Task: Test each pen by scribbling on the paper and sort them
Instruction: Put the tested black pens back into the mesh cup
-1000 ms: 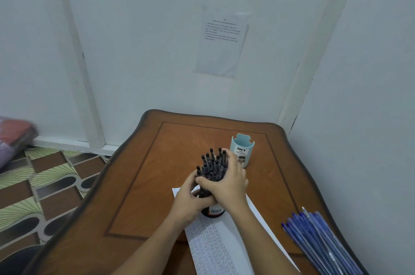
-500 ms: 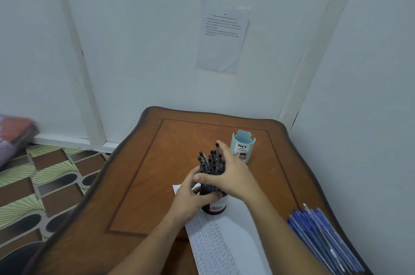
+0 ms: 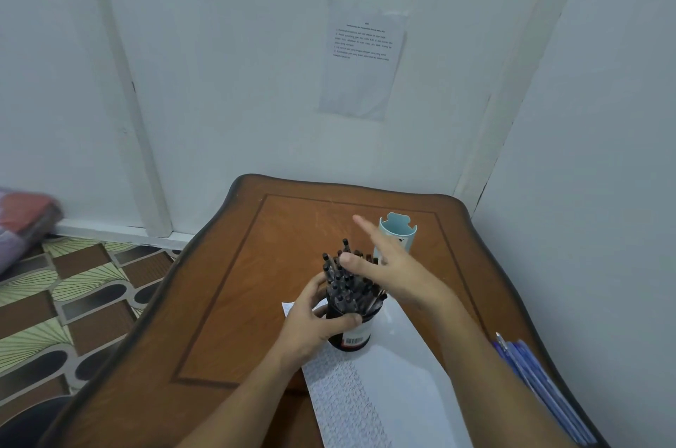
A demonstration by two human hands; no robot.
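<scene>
Black plastic pens [image 3: 345, 281] fill the dark round holder [image 3: 354, 336] gripped by the left hand [image 3: 314, 319]; the splay-fingered right hand [image 3: 398, 275] above it should pinch just one.

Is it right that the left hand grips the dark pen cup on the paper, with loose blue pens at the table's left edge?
Not quite: the head view shows the blue pens at the table's right edge, not its left. The left hand does grip the dark pen cup, standing on the paper.

Home rm: wood table [image 3: 234, 301], patterned floor [image 3: 73, 305]
</scene>
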